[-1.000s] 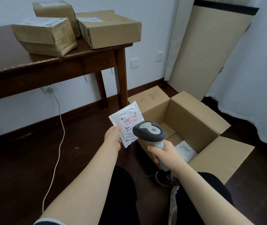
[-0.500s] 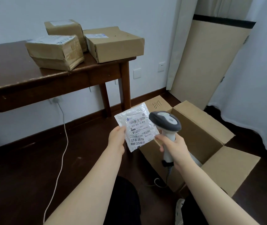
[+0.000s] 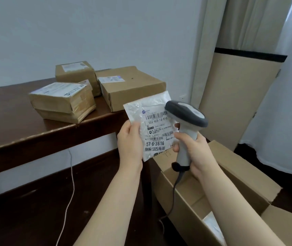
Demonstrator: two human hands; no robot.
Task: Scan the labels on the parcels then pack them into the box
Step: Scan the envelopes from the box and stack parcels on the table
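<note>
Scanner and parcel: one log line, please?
left hand: holds white parcel | right hand: grips scanner | box: open

Parcels on table

Glossy, crinkled plastic pouch with a matt paper label. Smooth grey plastic scanner. Matt brown cardboard box. Taped cardboard parcels on the dark, polished wooden tabletop.
</note>
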